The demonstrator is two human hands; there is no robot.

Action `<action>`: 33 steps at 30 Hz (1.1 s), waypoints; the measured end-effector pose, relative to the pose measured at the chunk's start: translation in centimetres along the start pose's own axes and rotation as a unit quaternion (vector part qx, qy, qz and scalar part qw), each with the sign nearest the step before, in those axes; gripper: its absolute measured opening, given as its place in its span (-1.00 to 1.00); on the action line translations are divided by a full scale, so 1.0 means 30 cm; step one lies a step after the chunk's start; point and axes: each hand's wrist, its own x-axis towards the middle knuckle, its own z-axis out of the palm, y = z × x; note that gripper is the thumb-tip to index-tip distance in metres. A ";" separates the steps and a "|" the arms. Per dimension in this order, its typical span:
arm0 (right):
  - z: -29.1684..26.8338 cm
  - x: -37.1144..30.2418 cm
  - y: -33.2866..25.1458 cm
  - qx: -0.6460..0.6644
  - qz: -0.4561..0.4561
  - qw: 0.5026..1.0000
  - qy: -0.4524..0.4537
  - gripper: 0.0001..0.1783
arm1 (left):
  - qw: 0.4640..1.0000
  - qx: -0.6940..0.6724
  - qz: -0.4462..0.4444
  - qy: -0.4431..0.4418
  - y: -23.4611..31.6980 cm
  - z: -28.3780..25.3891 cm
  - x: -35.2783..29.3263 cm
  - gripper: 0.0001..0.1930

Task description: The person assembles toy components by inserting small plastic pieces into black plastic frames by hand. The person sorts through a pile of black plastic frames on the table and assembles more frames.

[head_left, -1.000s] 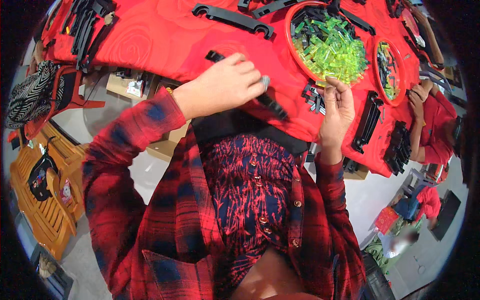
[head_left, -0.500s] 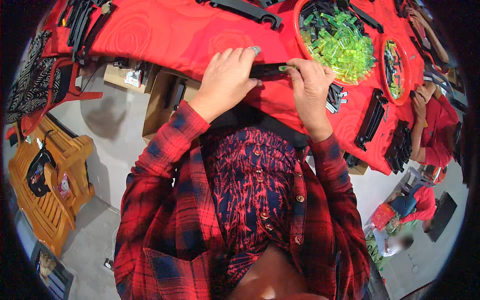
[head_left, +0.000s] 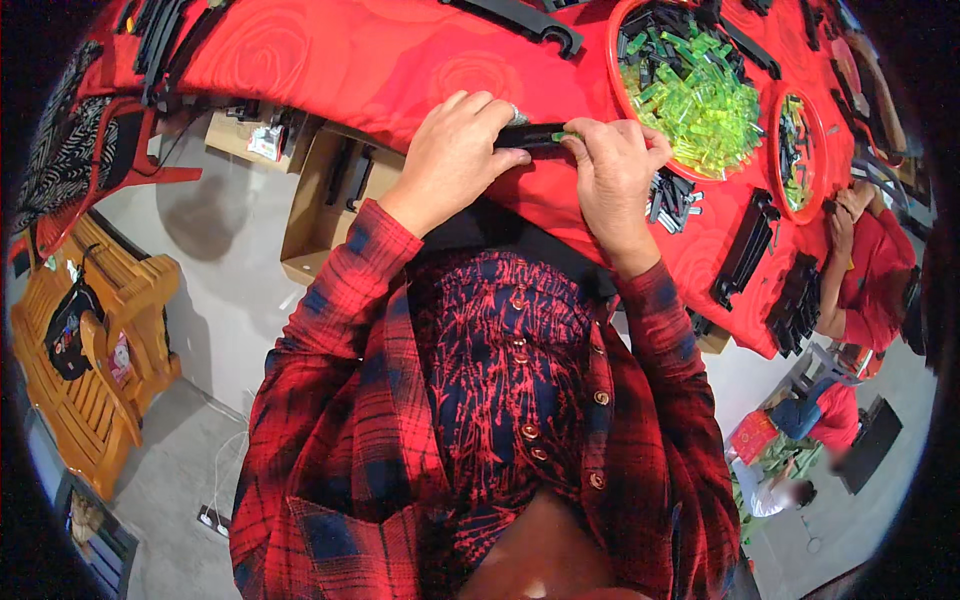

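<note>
A black plastic strip-shaped part (head_left: 535, 135) lies between my two hands, just above the table's near edge. My left hand (head_left: 455, 145) is closed round its left end, thumb underneath. My right hand (head_left: 617, 170) pinches a small green translucent piece (head_left: 564, 136) against the right end of the part. Beyond my right hand stands a red basket (head_left: 620, 85) heaped with yellow-green translucent pieces (head_left: 695, 125) and small black ones. By the right wrist lies a small pile of black and silver pieces (head_left: 672, 203).
The table wears a red rose-patterned cloth (head_left: 400, 60). Long black parts (head_left: 515, 20) lie at the far side, more (head_left: 745, 250) at right. A smaller red basket (head_left: 818, 165) holds mixed pieces. A co-worker's hands (head_left: 845, 215) are at far right. A cardboard box (head_left: 310, 225) sits below the table.
The view has shifted slightly, with the baskets now a little farther right. Both hands keep their grip, the right pressing the green piece close to the black part.
</note>
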 end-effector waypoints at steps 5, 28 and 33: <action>0.009 0.001 -0.006 -0.011 0.015 1.000 0.001 -0.82 | 1.000 -0.016 0.005 0.001 -0.012 0.009 0.004 -0.62; 0.036 -0.006 -0.007 -0.019 0.005 0.999 0.042 -0.79 | 1.000 -0.013 0.013 -0.001 0.018 0.013 -0.003 -0.68; -0.046 -0.021 0.005 0.013 0.039 0.998 0.054 -0.79 | 1.000 0.018 0.003 0.011 0.045 -0.008 -0.018 -0.68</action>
